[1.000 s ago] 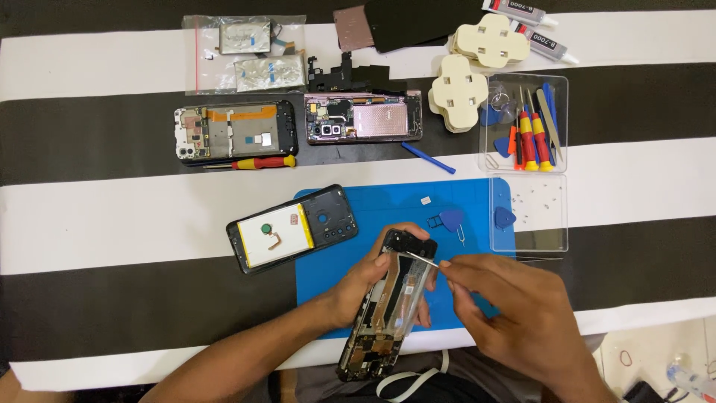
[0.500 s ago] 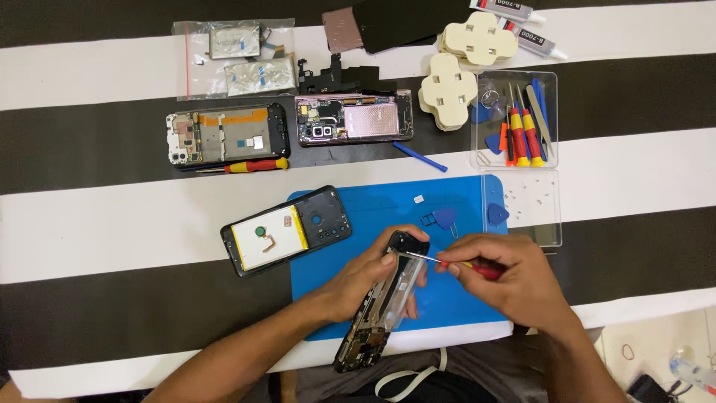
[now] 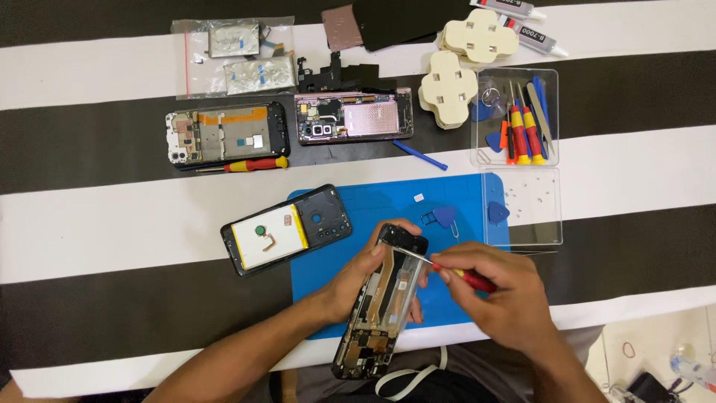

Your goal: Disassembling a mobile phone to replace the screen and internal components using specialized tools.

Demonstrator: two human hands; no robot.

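Note:
My left hand (image 3: 365, 277) grips an opened phone (image 3: 379, 307) with its back off, tilted over the near edge of the blue work mat (image 3: 373, 205). My right hand (image 3: 501, 298) holds a small red-handled screwdriver (image 3: 453, 272), whose metal tip touches the phone's upper part near the camera end. The phone's removed back cover (image 3: 287, 228), black with a yellow inner panel, lies on the mat's left edge.
Two other opened phones (image 3: 227, 135) (image 3: 353, 119) lie further back, with a red and yellow screwdriver (image 3: 250, 165) and a blue pry stick (image 3: 420, 155). A clear tray (image 3: 514, 116) holds tools. Blue picks (image 3: 446, 217), cream foam blocks (image 3: 449, 89), bagged parts (image 3: 231, 56) and glue tubes (image 3: 533, 37) lie around.
The screwdriver tip has stayed on the phone's upper part while my right hand shifted slightly; the view moved a little. The left hand keeps its grip.

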